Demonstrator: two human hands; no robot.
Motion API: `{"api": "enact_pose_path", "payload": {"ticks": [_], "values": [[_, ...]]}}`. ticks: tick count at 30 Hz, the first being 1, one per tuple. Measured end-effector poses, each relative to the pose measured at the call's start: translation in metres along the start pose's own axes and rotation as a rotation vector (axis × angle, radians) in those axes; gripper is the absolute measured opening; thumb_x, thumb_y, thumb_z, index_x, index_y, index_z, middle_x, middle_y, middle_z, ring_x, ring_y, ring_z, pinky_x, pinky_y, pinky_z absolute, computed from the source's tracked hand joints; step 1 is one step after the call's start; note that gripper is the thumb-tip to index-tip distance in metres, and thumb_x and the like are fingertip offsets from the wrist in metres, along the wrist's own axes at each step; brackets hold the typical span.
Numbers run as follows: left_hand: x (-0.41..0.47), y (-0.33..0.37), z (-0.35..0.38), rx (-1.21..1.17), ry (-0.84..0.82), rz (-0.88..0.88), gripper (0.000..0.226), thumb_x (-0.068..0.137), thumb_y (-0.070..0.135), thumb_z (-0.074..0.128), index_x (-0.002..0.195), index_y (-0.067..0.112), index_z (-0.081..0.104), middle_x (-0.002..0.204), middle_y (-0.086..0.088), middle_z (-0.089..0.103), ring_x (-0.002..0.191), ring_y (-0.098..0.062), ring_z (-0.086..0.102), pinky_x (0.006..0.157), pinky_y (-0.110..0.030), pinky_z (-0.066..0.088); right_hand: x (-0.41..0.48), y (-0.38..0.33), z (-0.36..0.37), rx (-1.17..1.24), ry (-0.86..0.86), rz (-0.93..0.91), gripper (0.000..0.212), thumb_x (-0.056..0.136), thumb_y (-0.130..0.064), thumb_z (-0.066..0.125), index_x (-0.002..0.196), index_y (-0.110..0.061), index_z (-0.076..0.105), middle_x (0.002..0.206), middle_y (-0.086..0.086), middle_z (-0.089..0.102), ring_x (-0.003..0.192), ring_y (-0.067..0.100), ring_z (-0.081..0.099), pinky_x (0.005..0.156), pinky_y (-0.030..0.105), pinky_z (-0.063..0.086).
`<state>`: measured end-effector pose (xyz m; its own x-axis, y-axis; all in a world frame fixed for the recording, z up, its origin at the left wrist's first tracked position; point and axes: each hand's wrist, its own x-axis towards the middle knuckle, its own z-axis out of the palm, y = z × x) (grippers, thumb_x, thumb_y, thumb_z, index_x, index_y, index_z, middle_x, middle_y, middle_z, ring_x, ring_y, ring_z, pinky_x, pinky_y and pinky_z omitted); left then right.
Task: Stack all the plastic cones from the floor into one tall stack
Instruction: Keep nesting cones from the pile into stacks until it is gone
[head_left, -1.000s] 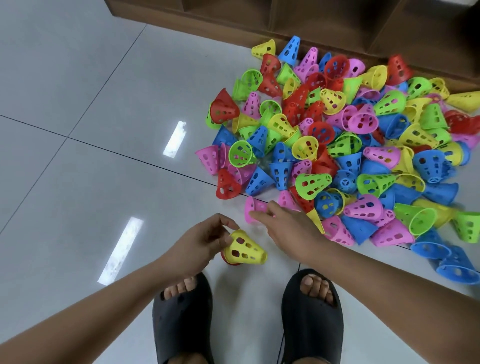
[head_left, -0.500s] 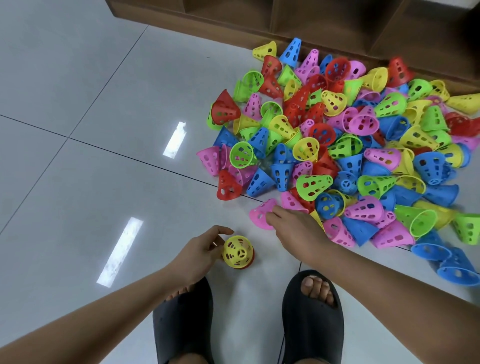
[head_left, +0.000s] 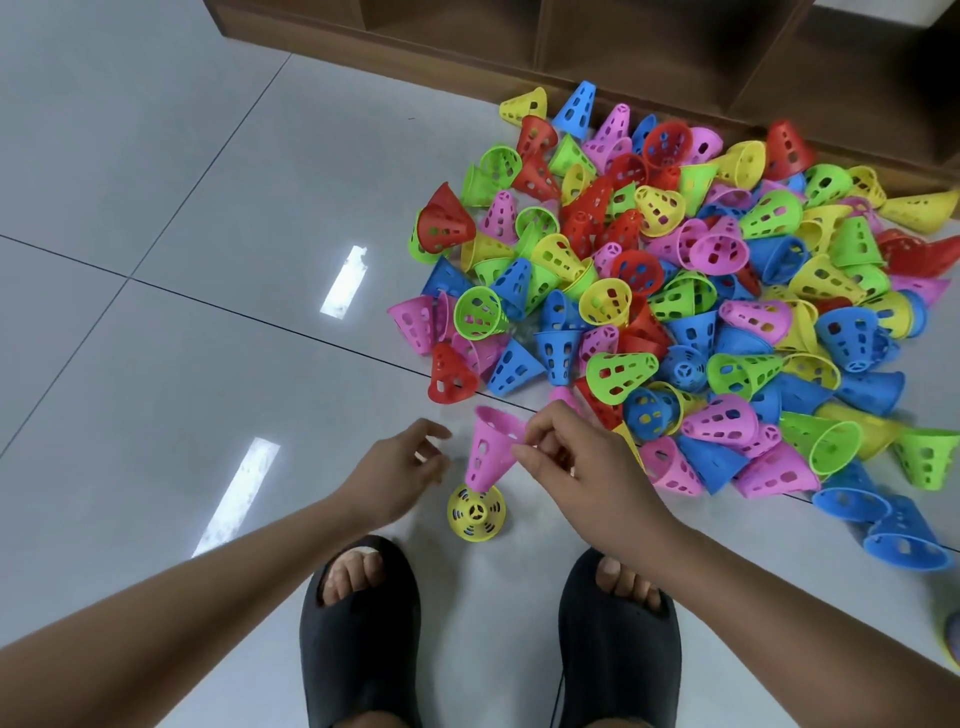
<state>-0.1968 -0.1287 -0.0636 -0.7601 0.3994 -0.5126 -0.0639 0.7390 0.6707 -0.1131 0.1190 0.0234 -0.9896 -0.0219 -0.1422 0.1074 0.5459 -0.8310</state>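
yellow cone (head_left: 476, 513) stands on the grey floor (head_left: 156, 312), narrow end up. right over it is the pink cone (head_left: 488, 452), tilted, narrow end pointing down at the yellow one; touching or not, can't tell. right hand (head_left: 576, 467), just right of the yellow cone, pinches the pink cone's rim with fingertips. left hand (head_left: 400, 467), just left of it, is loosely spread and holds nothing. the big pile of cones (head_left: 675, 291) lies beyond the yellow cone, black slippers (head_left: 361, 649) on the near side.
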Motion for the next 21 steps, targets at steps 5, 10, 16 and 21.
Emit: {"api": "enact_pose_path", "payload": {"ticks": [5, 10, 16, 21], "values": [[0.016, 0.018, -0.02, -0.19, 0.1, 0.037, 0.037, 0.105, 0.025, 0.062, 0.138, 0.036, 0.05, 0.111, 0.008, 0.076, 0.088, -0.006, 0.077, 0.09, -0.042, 0.06, -0.013, 0.003, 0.016, 0.442, -0.079, 0.26, 0.015, 0.105, -0.024, 0.064, 0.095, -0.015, 0.057, 0.065, 0.003, 0.058, 0.062, 0.019, 0.056, 0.064, 0.038, 0.051], [0.027, 0.02, -0.023, -0.216, 0.073, 0.04, 0.054, 0.104, 0.031, 0.064, 0.146, 0.052, 0.038, 0.119, 0.01, 0.075, 0.101, -0.011, 0.076, 0.096, -0.046, 0.06, -0.02, 0.018, 0.029, 0.61, -0.192, 0.427, 0.017, 0.108, -0.02, 0.058, 0.095, -0.011, 0.059, 0.069, 0.012, 0.059, 0.063, 0.023, 0.056, 0.065, 0.039, 0.048], [0.033, 0.018, -0.023, -0.312, 0.037, -0.032, 0.061, 0.104, 0.025, 0.064, 0.154, 0.053, 0.043, 0.129, 0.03, 0.068, 0.11, -0.012, 0.072, 0.099, -0.041, 0.061, -0.022, 0.036, 0.04, 0.557, -0.273, 0.568, 0.018, 0.11, -0.021, 0.054, 0.099, -0.008, 0.058, 0.072, 0.01, 0.064, 0.066, 0.022, 0.06, 0.062, 0.034, 0.047], [0.029, 0.012, -0.023, -0.439, 0.105, -0.074, 0.049, 0.104, 0.022, 0.065, 0.148, 0.041, 0.056, 0.13, 0.014, 0.07, 0.116, -0.023, 0.07, 0.098, -0.039, 0.059, -0.02, 0.05, 0.044, 0.53, -0.274, 0.692, 0.014, 0.106, -0.018, 0.052, 0.101, -0.007, 0.06, 0.076, 0.011, 0.072, 0.071, 0.023, 0.068, 0.063, 0.032, 0.047]]}}
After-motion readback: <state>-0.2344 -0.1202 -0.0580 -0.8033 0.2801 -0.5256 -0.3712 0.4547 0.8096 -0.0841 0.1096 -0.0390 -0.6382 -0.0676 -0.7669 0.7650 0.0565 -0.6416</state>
